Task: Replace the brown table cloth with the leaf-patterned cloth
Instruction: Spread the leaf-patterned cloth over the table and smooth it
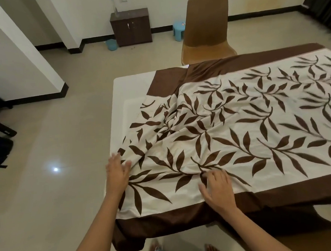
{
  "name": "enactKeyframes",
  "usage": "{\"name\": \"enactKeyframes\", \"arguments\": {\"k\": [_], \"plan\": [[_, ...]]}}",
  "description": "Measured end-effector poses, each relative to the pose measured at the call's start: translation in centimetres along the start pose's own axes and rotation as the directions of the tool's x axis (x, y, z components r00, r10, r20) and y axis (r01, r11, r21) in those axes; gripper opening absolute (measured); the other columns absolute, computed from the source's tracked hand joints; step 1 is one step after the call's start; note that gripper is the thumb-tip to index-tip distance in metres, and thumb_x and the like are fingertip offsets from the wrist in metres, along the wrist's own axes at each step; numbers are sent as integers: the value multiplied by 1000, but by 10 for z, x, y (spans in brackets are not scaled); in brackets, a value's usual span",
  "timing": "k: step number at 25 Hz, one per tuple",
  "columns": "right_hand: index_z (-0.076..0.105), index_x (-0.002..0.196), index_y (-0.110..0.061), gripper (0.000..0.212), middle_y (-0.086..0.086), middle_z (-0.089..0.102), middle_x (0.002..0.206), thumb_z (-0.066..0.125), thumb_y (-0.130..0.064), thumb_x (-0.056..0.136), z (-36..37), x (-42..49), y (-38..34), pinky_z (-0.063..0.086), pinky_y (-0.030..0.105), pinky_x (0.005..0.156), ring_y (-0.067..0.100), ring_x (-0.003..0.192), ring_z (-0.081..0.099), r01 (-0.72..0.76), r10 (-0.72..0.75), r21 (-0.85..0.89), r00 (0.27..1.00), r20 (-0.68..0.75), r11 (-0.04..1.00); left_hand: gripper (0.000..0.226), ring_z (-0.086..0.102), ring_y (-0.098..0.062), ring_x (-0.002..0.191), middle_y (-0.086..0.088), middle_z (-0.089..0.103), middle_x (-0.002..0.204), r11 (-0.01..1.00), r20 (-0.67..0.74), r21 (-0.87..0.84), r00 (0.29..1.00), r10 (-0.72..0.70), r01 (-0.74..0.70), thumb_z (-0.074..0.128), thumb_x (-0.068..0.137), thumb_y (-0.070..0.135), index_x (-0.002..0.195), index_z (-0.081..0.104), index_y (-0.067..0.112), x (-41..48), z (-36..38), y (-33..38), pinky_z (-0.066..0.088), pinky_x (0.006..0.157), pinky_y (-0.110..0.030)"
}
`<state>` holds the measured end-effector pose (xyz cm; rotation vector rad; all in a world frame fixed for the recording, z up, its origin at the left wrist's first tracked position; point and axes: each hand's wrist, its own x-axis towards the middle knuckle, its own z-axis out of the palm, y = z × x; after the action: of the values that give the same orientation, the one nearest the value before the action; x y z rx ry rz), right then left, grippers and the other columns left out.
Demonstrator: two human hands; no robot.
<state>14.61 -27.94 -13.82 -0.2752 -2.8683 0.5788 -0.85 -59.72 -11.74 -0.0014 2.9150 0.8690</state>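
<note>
Cloth bunched at bench left end | your left hand and right hand lie flat, grip released, to smooth it | left end bare

**Around the room**

A brown chair stands at the table's far side. A dark wooden cabinet sits against the far wall, a clear bottle on its left end. A blue bucket is just left of it, a blue stool to its right. A black bag lies far left on the tiled floor.
</note>
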Motion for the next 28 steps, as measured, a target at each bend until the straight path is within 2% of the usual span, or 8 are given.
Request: {"name": "enactKeyframes", "arguments": {"k": [3,6,11,16,19,22,25,28], "plan": [[45,138,-12,50,6,39,148,42,-36,94,36,35,-84,17,34,118,23,140,33,-68,69,131,998,-10,989,61,-6,-13,146,-3,6,161,962,224,47,941,254,-271,30,101,46,153,12,21,39,13,19,-1,121,-43],[20,152,-19,69,5,8,161,33,-54,94,87,33,-130,4,44,119,22,148,1,-59,53,42,990,131,997,74,-8,-14,148,5,-3,162,936,432,176,878,206,-306,19,94,64,154,-1,25,58,18,4,-7,119,-46],[15,153,-25,74,0,6,161,40,-57,92,98,20,-140,6,46,119,18,149,-1,-46,62,-98,985,159,994,81,-5,-16,148,5,-3,162,954,350,234,931,99,-189,24,90,69,154,-4,26,71,-14,-60,-4,119,-45],[9,153,-29,72,-3,2,162,34,-59,93,96,19,-145,4,46,119,15,148,-4,-61,85,-116,973,217,991,89,-4,-35,147,-20,10,159,917,247,346,924,-292,198,17,88,73,151,24,11,63,-38,-82,-6,118,-49],[7,153,-29,72,-3,1,162,33,-58,93,94,20,-146,5,47,118,16,148,-6,-63,90,-126,972,219,990,77,-1,-37,147,-24,10,158,982,32,186,999,12,-18,34,94,59,150,23,7,72,-36,-49,-2,119,-45],[7,153,-29,73,-3,0,162,35,-58,92,93,23,-147,6,48,118,16,148,-6,-62,91,-132,969,231,989,79,-6,-31,148,-12,3,161,909,200,181,919,340,-375,32,92,64,154,14,18,96,-14,-14,-3,118,-44],[9,153,-29,74,-3,2,162,37,-59,91,92,23,-149,7,48,118,16,148,-4,-65,93,-127,967,237,990,90,-20,-27,146,-2,-17,160,858,444,294,855,267,-421,18,81,81,152,-6,31,98,7,-18,-13,117,-49],[9,153,-29,74,-3,2,162,37,-59,91,90,25,-150,8,48,117,16,148,-3,-55,85,-127,966,244,990,113,-21,-23,145,4,-23,156,883,370,305,899,236,-357,-6,58,94,151,-10,31,97,12,-29,-17,115,-44]]}}
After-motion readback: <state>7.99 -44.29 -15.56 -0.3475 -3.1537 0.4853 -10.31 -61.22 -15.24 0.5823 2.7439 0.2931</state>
